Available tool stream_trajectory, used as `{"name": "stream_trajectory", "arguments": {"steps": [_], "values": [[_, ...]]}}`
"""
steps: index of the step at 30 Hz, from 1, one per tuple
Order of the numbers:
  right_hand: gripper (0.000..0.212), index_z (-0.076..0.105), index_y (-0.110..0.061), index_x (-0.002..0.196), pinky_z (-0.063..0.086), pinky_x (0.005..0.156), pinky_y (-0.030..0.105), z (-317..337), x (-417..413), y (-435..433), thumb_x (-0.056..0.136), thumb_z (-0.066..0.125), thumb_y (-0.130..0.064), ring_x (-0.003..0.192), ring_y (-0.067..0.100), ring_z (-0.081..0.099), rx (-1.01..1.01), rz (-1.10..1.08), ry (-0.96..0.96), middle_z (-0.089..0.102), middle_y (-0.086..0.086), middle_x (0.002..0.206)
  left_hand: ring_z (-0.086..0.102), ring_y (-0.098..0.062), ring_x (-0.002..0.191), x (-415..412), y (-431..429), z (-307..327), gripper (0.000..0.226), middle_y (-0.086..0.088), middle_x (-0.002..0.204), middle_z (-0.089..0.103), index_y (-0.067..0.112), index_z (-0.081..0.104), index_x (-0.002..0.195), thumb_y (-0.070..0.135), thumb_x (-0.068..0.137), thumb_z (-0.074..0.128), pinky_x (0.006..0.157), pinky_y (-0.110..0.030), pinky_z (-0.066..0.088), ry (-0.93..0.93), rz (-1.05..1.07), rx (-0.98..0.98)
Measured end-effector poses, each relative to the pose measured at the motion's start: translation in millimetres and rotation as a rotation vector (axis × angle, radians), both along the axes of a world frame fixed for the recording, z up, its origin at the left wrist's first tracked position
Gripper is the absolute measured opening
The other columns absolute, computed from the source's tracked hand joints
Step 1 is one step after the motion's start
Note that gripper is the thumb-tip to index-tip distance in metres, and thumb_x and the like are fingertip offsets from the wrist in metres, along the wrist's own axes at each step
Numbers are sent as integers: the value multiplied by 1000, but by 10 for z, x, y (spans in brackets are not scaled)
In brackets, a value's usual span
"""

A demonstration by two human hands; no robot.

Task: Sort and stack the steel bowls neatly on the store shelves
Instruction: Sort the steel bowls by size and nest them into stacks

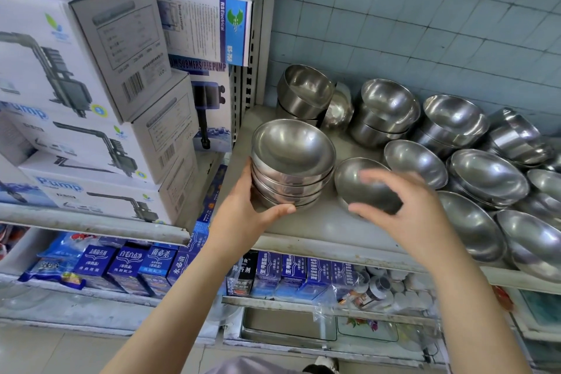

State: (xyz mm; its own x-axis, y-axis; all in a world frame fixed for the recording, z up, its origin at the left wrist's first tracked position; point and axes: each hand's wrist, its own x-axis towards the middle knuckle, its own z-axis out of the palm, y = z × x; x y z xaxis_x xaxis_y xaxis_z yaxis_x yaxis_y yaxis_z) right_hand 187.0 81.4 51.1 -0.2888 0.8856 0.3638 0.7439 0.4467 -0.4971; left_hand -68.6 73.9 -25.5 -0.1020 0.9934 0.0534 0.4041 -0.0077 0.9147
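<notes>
A stack of several nested steel bowls [293, 161] stands at the left front of the grey shelf [318, 225]. My left hand [253, 209] grips that stack from its lower left, thumb along the base. Just to the right sits a single steel bowl [356, 182]. My right hand [403, 209] hovers over its near side with fingers spread and curved, blurred by motion; whether it touches the bowl I cannot tell. More steel bowls fill the shelf: deeper stacks at the back [306, 94], [387, 109], [452, 121] and wide shallow ones on the right [488, 176], [470, 225].
White pump boxes [85, 70] are piled on the neighbouring shelf to the left, behind a metal upright [267, 39]. A blue tiled wall [425, 24] backs the bowl shelf. Below, blue medicine cartons [130, 264] and small bottles [379, 285] line a lower shelf.
</notes>
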Motion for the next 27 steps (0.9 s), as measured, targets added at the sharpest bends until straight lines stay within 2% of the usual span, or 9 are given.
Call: {"name": "stream_trajectory", "arguments": {"steps": [3, 5, 7, 10, 14, 16, 19, 22, 27], "values": [[37, 78, -24, 103, 50, 91, 41, -209, 170, -46, 69, 85, -38, 93, 14, 61, -93, -75, -138, 65, -24, 89, 55, -3, 121, -2, -5, -3, 110, 18, 131, 59, 37, 29, 146, 76, 52, 72, 100, -38, 49, 7, 9, 6], [28, 80, -24, 96, 52, 87, 46, -266, 176, -47, 70, 88, -27, 85, 15, 63, -61, -81, -150, 55, -34, 82, 56, -3, 120, 4, -8, 5, 107, 18, 129, 60, 37, 30, 145, 73, 53, 74, 100, -38, 50, 9, 14, 9], [22, 81, -22, 91, 53, 83, 50, -301, 191, -28, 71, 88, -19, 79, 17, 65, -3, -68, -136, 55, -33, 79, 56, -2, 118, 14, -9, 14, 104, 19, 127, 60, 37, 31, 144, 67, 55, 76, 99, -34, 49, 11, 20, 17], [19, 81, -21, 86, 52, 83, 41, -294, 222, -34, 71, 87, -11, 75, 11, 63, 82, -77, -83, 57, -30, 74, 57, -1, 116, 17, -14, 12, 100, 19, 125, 61, 36, 34, 143, 64, 57, 77, 98, -32, 49, 19, 27, 26], [29, 74, -32, 91, 42, 72, 6, -29, 217, -27, 76, 83, -9, 83, -4, 62, 113, -84, 95, 63, -34, 75, 58, 0, 114, 14, -13, 4, 99, 19, 123, 62, 36, 36, 141, 65, 56, 78, 97, -34, 51, 19, 38, 29], [28, 72, -33, 92, 42, 73, 8, 173, 115, -1, 77, 81, -11, 82, 0, 61, 197, -44, 114, 63, -40, 78, 57, 1, 114, 26, -24, 16, 98, 22, 122, 61, 37, 35, 141, 63, 57, 79, 95, -31, 50, 25, 47, 41], [12, 79, -22, 91, 48, 81, 31, 430, -135, 68, 80, 81, -19, 79, 9, 59, 302, 63, 101, 63, -31, 82, 58, 0, 113, 34, -31, 16, 96, 23, 122, 62, 38, 36, 140, 62, 58, 80, 94, -31, 51, 25, 62, 51], [12, 80, -23, 90, 50, 82, 49, 513, -421, 163, 82, 75, -30, 81, 16, 62, 351, 152, 30, 66, -22, 81, 58, -2, 115, 33, -26, 6, 98, 21, 123, 62, 39, 36, 139, 67, 56, 79, 96, -38, 51, 7, 68, 52], [11, 80, -20, 92, 50, 82, 28, 368, -670, 265, 82, 76, -20, 87, 16, 60, 272, 268, 36, 68, -20, 85, 57, -4, 117, 44, -35, -10, 103, 18, 127, 61, 36, 35, 141, 73, 54, 75, 95, -39, 52, 18, 94, 73]]}}
